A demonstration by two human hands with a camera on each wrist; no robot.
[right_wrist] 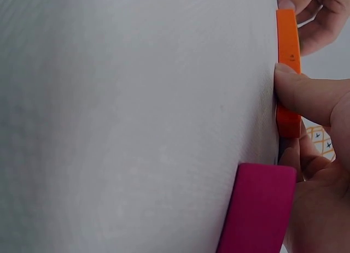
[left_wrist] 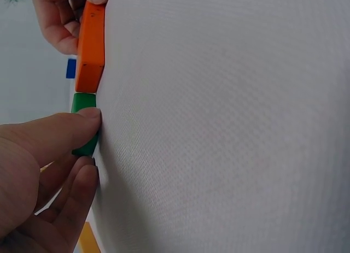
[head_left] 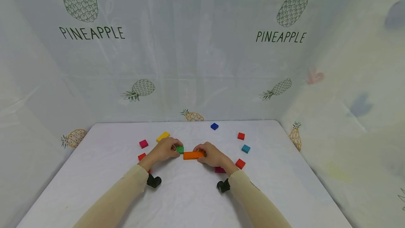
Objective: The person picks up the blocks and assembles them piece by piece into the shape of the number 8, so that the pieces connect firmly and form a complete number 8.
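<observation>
A small green block (head_left: pixel 180 150) is pinched between the thumb and fingers of my left hand (head_left: pixel 166 149), low on the white table. My right hand (head_left: pixel 212 154) grips the right part of a long orange block (head_left: pixel 191 155), thumb on its near side. The orange block's left end meets the green block's right end, as the left wrist view shows up close. In the right wrist view a magenta block (right_wrist: pixel 259 209) lies just beside my right hand, and that hand's fingers are partly hidden behind the orange block.
Behind my left hand lies a yellow block (head_left: pixel 163 136), with a pink-red block (head_left: pixel 143 144) and a red block (head_left: pixel 141 156) to its left. A dark blue block (head_left: pixel 214 126) sits near the back edge. Rightward are a teal block (head_left: pixel 245 149) and red blocks (head_left: pixel 240 164).
</observation>
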